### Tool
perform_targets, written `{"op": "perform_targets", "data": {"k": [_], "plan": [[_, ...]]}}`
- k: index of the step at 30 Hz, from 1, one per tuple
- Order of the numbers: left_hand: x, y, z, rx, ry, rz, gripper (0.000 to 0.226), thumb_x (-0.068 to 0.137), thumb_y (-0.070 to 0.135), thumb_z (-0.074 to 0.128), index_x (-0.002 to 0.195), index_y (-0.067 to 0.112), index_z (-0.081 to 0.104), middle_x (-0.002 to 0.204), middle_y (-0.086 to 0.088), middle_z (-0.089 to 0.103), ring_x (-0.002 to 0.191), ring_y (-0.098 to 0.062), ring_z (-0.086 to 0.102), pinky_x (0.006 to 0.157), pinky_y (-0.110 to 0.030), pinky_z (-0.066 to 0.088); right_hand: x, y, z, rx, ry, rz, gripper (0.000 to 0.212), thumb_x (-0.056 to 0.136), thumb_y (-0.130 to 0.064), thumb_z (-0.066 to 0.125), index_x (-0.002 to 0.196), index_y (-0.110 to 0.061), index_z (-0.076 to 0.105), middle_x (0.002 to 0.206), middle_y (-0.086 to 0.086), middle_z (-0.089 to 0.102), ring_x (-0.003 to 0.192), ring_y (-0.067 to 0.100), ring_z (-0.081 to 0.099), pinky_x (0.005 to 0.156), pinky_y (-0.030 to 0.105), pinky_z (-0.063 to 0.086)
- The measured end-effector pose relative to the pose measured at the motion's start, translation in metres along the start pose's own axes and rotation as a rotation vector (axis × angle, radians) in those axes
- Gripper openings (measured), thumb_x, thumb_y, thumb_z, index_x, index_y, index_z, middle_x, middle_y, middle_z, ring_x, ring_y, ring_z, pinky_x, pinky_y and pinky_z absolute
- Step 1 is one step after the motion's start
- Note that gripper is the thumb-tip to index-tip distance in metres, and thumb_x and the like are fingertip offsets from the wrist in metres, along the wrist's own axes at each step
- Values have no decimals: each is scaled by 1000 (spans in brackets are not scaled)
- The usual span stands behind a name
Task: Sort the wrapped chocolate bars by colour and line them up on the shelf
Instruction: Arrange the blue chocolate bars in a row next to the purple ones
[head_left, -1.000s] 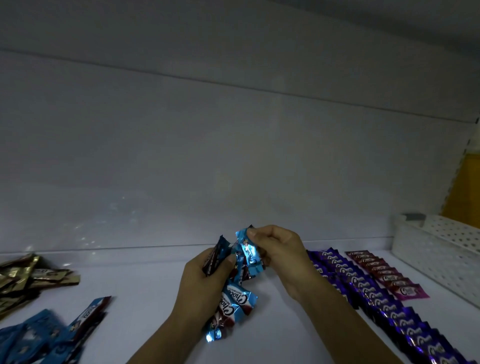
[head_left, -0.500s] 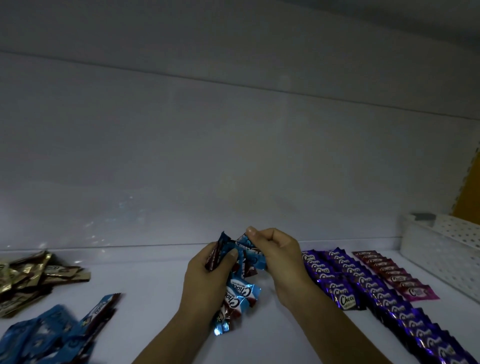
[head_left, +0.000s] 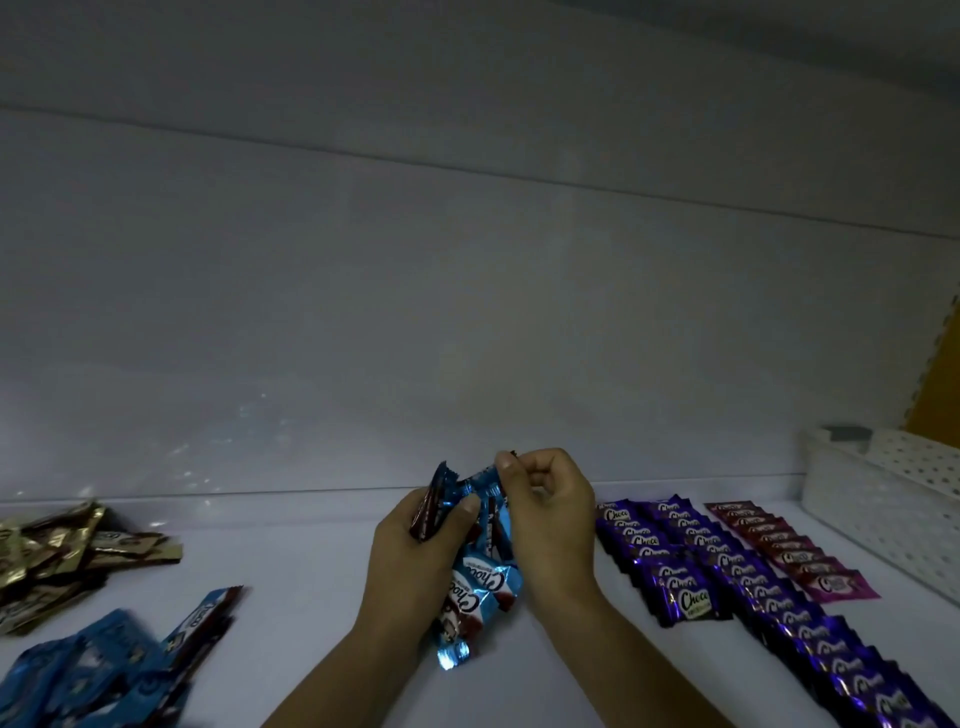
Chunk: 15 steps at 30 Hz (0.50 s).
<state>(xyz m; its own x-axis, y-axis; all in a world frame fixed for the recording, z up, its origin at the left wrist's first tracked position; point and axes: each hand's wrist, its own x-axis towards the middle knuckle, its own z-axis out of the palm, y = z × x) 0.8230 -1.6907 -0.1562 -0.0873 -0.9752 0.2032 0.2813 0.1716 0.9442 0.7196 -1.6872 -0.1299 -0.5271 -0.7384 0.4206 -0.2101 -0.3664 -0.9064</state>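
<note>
My left hand (head_left: 415, 561) grips a bunch of blue wrapped chocolate bars (head_left: 480, 582) just above the white shelf (head_left: 311, 597). My right hand (head_left: 550, 514) pinches the top edge of one blue bar in that bunch, fingers curled. Purple bars (head_left: 691, 571) lie in two overlapping rows to the right, with a row of pink bars (head_left: 779, 545) beside them. A loose heap of blue bars (head_left: 104, 670) lies at the lower left and a heap of gold bars (head_left: 57, 551) at the far left.
A white perforated basket (head_left: 893, 499) stands at the far right of the shelf. The shelf's pale back wall (head_left: 467, 312) rises right behind the hands. Bare shelf surface shows between the blue heap and my left hand.
My right hand has pressed its blue bar down into the bunch my left hand holds. Both hands sit slightly lower and the view has shifted a little left.
</note>
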Motion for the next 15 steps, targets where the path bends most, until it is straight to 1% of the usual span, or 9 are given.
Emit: {"op": "perform_targets", "data": {"k": [2,3,5,8,10,11,12,14,15], "plan": [[0,2,-1,-33,-10,-21,16,85,20,67,99,12,68,85,-11,74,77,-29,72,67,-38,58,-5,1,4,18,14,-18,14,84,-20,69,74,-16,60,69,-8,64,64,-2,59,57,10,45],[0,3,-2,-41,-23,-27,17,85,18,68,101,12,68,87,-10,75,78,-29,72,66,-36,58,-3,0,4,57,17,30,14,84,-20,70,74,-14,62,69,-6,66,64,0,60,59,13,47],[-1,4,-2,-47,-47,-34,18,85,14,69,102,12,69,89,-10,75,81,-28,73,67,-35,57,3,-3,-1,179,7,203,15,84,-19,71,77,-9,63,72,4,70,67,13,64,64,26,52],[-1,4,0,-65,-31,-27,15,84,11,69,99,13,71,88,-10,75,79,-28,73,66,-34,60,7,-3,-7,385,-44,511,17,87,-22,67,90,-6,62,78,12,73,67,23,70,60,33,56],[-2,3,1,-69,-7,-18,11,84,9,70,94,12,72,84,-11,75,76,-30,73,63,-33,60,8,-3,-8,500,-71,649,23,90,-25,63,101,-5,62,89,17,73,77,28,71,68,39,58],[-1,3,0,-75,2,-18,9,84,8,69,90,12,73,82,-12,75,73,-30,72,59,-33,59,9,-3,-9,542,-72,676,25,91,-25,61,105,-4,61,92,18,72,79,28,71,71,40,58],[-1,3,0,-84,11,-20,9,84,7,69,85,13,74,80,-13,74,70,-31,72,56,-31,58,10,-4,-10,569,-66,680,25,92,-24,60,107,-4,60,92,17,72,76,24,71,69,37,58],[-1,2,0,-96,31,-23,10,84,6,69,81,12,75,77,-15,74,67,-30,72,52,-29,56,13,-5,-13,561,-51,645,24,93,-23,59,108,-3,59,89,15,72,66,17,69,59,27,57],[0,1,0,-96,40,-23,10,85,6,69,81,12,75,78,-15,74,67,-30,72,54,-30,56,14,-5,-15,540,-44,619,24,93,-22,58,107,-3,59,87,15,72,62,15,67,57,25,55]]}}
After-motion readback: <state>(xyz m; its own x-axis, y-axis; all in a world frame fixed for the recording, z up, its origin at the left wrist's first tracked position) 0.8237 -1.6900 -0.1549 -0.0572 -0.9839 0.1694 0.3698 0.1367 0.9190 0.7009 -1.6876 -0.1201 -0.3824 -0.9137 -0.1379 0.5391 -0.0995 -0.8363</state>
